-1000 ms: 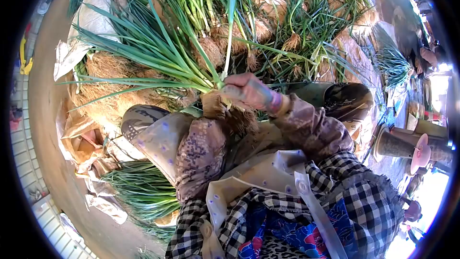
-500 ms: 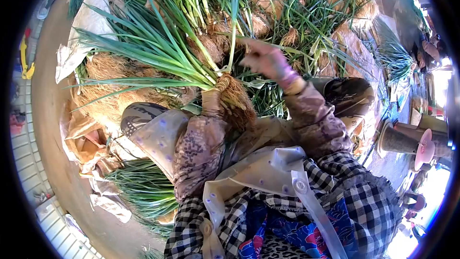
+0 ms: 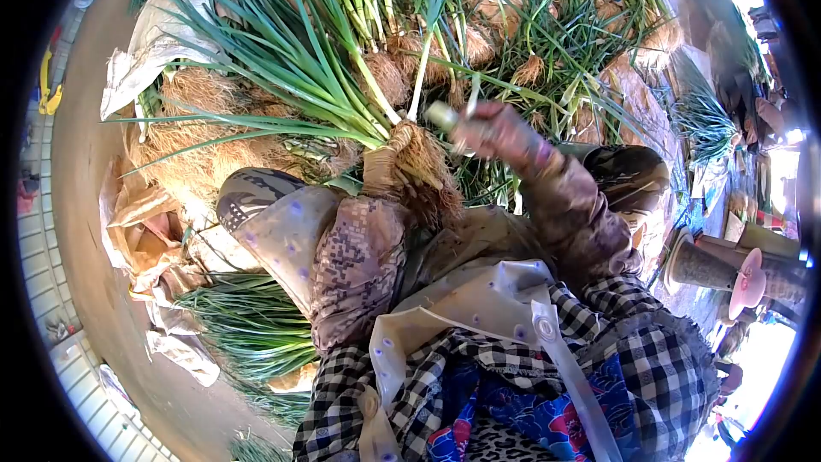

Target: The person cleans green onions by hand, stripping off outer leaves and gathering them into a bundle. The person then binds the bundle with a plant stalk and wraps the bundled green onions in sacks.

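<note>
One onion bunch [image 3: 342, 101] held above far edge of lap [image 3: 466, 239]; left hand [image 3: 382, 164] closed round it near roots [image 3: 430, 167]. Blurred pale piece [image 3: 442, 116] apparently gripped by right hand [image 3: 502, 137]. Leaves [image 3: 282, 64] likely light, easily creased; firmer white stems [image 3: 421, 77] best grasped.

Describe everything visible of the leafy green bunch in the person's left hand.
The bunch of long, green, onion-like plants has slender, pale stalks and a tangle of stringy, tan-brown roots. The bare left hand wraps around it where stalks meet roots. Its leaves fan upward and leftward in the picture; the roots hang toward the lap. Whether anything ties it, I cannot tell.
</note>
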`<state>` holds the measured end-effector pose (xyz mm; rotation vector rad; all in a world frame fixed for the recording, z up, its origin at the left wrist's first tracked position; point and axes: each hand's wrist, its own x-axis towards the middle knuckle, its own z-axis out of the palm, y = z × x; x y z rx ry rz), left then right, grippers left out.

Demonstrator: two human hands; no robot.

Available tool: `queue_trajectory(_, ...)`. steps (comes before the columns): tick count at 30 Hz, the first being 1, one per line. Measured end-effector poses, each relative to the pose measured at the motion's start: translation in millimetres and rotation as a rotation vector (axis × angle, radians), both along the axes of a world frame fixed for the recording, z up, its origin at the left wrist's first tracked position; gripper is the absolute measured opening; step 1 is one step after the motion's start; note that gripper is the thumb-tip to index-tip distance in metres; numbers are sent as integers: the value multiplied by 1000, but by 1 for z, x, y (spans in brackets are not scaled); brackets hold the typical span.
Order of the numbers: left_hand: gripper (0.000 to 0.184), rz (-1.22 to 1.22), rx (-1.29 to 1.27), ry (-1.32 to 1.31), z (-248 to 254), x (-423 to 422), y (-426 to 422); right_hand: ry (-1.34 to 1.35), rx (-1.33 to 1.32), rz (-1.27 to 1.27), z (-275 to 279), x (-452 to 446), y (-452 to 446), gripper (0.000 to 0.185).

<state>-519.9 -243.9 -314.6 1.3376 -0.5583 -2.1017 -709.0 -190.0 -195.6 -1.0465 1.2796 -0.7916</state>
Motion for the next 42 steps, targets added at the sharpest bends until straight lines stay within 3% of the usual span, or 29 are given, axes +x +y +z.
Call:
queue_trajectory(1,30,53,-7,54,2,-2,1,211,-43,24,-15,-26,-9,31)
queue_trajectory(3,28,260,-188,205,5,-10,4,1603,-384,94,-59,-57,-12,32)
queue_trajectory(5,27,217,-206,165,1,-10,3,1342,-671,-201,-63,-51,-15,54)
queue_trajectory(7,26,165,-219,119,-7,-9,6,243,-77,-347,-46,-19,-29,37)
queue_trajectory(8,22,132,-111,169,-1,-11,7,210,-152,-353,-34,-1,-31,25)
queue_trajectory(9,22,100,-60,183,5,-11,6,268,-147,-298,-26,11,-35,27)
queue_trajectory(11,23,87,-48,184,8,-11,6,516,-471,-137,-20,32,-49,31)
queue_trajectory(14,23,102,-85,166,8,-8,4,888,-364,280,-30,48,-72,41)
queue_trajectory(17,24,113,-103,144,2,-6,3,907,-540,488,-69,34,-80,42)
queue_trajectory(19,25,120,-119,130,-4,-5,4,548,-514,247,-81,37,-74,32)
queue_trajectory(21,25,119,-132,118,-9,-5,6,916,-580,251,-64,38,-55,27)
queue_trajectory(25,27,90,-130,104,-5,-10,10,122,-735,132,-91,21,-20,26)
queue_trajectory(26,27,79,-130,102,-4,-11,10,286,-414,306,-66,9,-11,24)
queue_trajectory(28,28,68,-134,91,-7,-9,12,104,-55,-24,-17,5,1,19)
queue_trajectory(29,28,65,-141,89,-9,-11,13,88,-142,-149,-32,-16,1,17)
queue_trajectory(30,29,61,-142,90,-8,-11,13,29,-57,-222,-39,-44,-1,17)
queue_trajectory(31,29,54,-143,93,-8,-12,13,184,-31,-195,-54,-72,-5,17)
queue_trajectory(33,30,44,-149,96,-2,-15,13,1461,-205,27,-88,-102,-2,23)
queue_trajectory(36,32,15,-161,83,3,-15,15,1278,-447,-76,-108,-81,3,39)
queue_trajectory(37,32,-2,-158,74,5,-15,16,581,-386,-33,-115,-74,-2,42)
queue_trajectory(39,33,-38,-155,49,4,-18,18,-205,53,-197,-78,-25,-19,41)
queue_trajectory(40,34,-49,-160,45,7,-18,18,-89,-11,-117,-84,-13,-23,36)
queue_trajectory(41,34,-35,-178,48,5,-17,17,-192,115,-207,-75,0,-25,36)
queue_trajectory(42,36,-18,-202,81,16,-14,13,30,-54,-215,-90,0,-28,33)
